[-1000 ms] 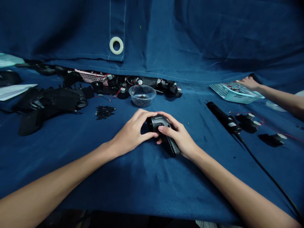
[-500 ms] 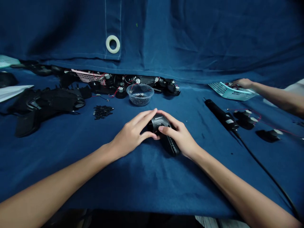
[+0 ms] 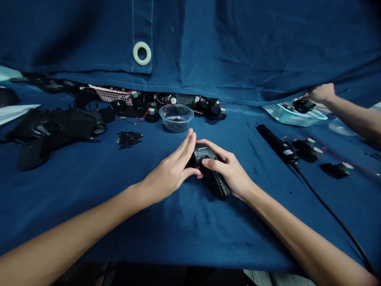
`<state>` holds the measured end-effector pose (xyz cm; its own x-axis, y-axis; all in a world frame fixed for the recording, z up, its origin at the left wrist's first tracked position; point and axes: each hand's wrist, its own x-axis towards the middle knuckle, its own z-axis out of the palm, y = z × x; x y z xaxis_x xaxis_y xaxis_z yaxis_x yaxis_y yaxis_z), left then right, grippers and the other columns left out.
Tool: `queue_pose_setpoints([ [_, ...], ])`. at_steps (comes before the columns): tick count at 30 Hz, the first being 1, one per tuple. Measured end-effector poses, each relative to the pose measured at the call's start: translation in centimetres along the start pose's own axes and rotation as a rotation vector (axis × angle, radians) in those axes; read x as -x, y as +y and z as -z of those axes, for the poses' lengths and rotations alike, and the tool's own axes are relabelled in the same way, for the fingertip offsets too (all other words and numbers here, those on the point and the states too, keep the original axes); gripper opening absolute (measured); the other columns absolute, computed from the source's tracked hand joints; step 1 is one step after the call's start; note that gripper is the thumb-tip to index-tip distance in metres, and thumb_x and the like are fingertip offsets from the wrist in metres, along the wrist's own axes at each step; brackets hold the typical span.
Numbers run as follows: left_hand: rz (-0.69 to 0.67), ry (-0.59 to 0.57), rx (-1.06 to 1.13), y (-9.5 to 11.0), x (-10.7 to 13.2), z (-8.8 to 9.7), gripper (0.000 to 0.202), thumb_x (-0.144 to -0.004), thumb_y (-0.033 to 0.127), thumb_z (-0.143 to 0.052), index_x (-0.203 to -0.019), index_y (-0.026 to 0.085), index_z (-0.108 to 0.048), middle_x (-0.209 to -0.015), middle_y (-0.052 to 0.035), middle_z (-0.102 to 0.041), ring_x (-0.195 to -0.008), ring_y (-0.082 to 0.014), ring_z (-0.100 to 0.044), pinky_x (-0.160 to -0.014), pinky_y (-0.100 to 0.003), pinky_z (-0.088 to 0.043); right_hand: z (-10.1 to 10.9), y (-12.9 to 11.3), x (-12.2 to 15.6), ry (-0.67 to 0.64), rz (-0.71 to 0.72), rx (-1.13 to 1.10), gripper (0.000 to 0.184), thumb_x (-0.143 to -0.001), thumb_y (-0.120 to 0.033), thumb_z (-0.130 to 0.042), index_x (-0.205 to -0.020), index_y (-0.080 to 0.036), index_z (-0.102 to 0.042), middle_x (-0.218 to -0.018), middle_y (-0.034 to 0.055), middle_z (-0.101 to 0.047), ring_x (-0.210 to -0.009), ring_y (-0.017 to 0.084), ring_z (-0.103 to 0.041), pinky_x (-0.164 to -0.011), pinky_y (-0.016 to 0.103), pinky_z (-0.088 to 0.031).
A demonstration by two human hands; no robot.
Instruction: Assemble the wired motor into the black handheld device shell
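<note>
A black curved plastic housing (image 3: pixel 218 184) with small pale lettering near its top stands tilted over the blue cloth, in the middle of the view. My right hand (image 3: pixel 235 172) is wrapped round it, with the thumb on its near face and fingers over the top. On its left end, my left hand (image 3: pixel 168 174) has its fingers stretched out straight and the thumb apart, the thumb tip touching the housing's lower edge. The left palm hides part of that end. Just beyond the hands sits a clear plastic bowl (image 3: pixel 176 126) of tiny dark pieces.
Small black parts (image 3: pixel 129 139) lie in a heap on the left, near larger black pieces (image 3: pixel 64 125). A pink basket (image 3: pixel 111 95) is at the back. At right are a corded black electric screwdriver (image 3: pixel 276 143), a turquoise basket (image 3: pixel 294 116) and another person's hand (image 3: pixel 323 93).
My left fingers have straightened and tipped upward, and the housing has shifted slightly right with my right hand. The other person's hand has moved up and right, with a black part showing over the basket.
</note>
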<state>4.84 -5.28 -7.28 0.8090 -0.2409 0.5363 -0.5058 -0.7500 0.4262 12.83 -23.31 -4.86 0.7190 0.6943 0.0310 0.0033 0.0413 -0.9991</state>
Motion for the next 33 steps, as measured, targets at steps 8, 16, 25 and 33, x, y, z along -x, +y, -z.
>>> queue_pose_setpoints([
  [8, 0.137, -0.072, 0.059, -0.1, -0.7, 0.8, 0.078, -0.097, 0.038, -0.051, -0.159, 0.022, -0.006, -0.167, -0.0069, -0.015, -0.154, -0.0152, -0.020, -0.126, -0.032, -0.025, 0.0, 0.2, -0.6, -0.029, -0.059, -0.120, 0.044, -0.083, -0.023, -0.069, -0.126, -0.028, -0.061, -0.100, -0.0011, -0.067, -0.074, 0.010, -0.066, -0.064, 0.022, -0.060],
  [16, 0.253, 0.030, 0.145, -0.8, -0.9, 0.9, 0.068, -0.091, 0.037, -0.060, -0.153, 0.029, -0.031, -0.144, -0.0081, -0.045, -0.130, -0.0219, -0.053, -0.110, -0.043, -0.050, 0.2, 0.9, -1.3, -0.051, -0.117, -0.299, 0.039, -0.093, -0.035, -0.059, -0.131, -0.027, -0.057, -0.125, 0.0068, -0.064, -0.093, 0.020, -0.068, -0.081, 0.043, -0.063],
  [25, 0.213, 0.114, 0.241, -0.7, -0.8, 0.8, 0.054, -0.089, 0.027, -0.063, -0.140, 0.026, -0.046, -0.137, -0.0084, -0.048, -0.126, -0.0214, -0.055, -0.103, -0.044, -0.057, 0.3, 1.0, -1.3, -0.037, -0.149, -0.367, 0.033, -0.094, -0.039, -0.059, -0.125, -0.028, -0.059, -0.128, 0.0071, -0.065, -0.097, 0.021, -0.070, -0.086, 0.045, -0.062],
  [33, 0.226, 0.132, 0.329, -1.4, -0.6, 0.5, 0.061, -0.088, 0.024, -0.066, -0.144, 0.032, -0.046, -0.137, -0.0053, -0.053, -0.129, -0.0218, -0.054, -0.112, -0.046, -0.050, 0.5, 1.0, -1.2, -0.060, -0.162, -0.371, 0.038, -0.093, -0.037, -0.063, -0.130, -0.031, -0.058, -0.128, 0.0039, -0.066, -0.098, 0.019, -0.071, -0.095, 0.046, -0.058],
])
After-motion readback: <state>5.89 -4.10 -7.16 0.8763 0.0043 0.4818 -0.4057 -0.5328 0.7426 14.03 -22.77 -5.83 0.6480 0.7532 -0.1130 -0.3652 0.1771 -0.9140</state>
